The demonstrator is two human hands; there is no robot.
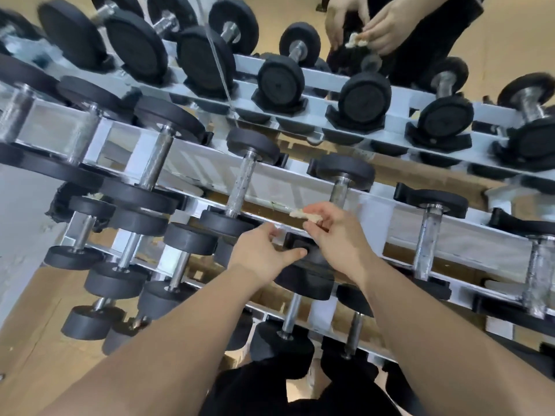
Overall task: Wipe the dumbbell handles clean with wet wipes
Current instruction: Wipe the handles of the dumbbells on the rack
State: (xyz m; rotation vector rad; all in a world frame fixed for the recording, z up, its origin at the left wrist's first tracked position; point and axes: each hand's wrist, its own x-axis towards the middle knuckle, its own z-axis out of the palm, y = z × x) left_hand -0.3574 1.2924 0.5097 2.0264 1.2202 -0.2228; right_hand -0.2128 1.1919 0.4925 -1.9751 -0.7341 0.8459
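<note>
The near dumbbell point(304, 284) waited for wiping.
Right hand point(336, 234) pinched the wipe point(301, 212), ready to rub; left hand point(261, 256) touched the dumbbell, maybe steadying it, grip unclear.

A single wide-angle camera was worn on the person's head. It faced forward and steeply down over the dumbbell rack point(300, 187) at close range. Both forearms entered from the 6 o'clock edge, and the left hand point(264, 250) and right hand point(336, 232) lay near frame centre. The rack ran tilted, from 10 o'clock to 4 o'clock. A mirror point(270, 13) at 12 o'clock, behind the rack, gave an opposed look at the same dumbbells and hands.
</note>
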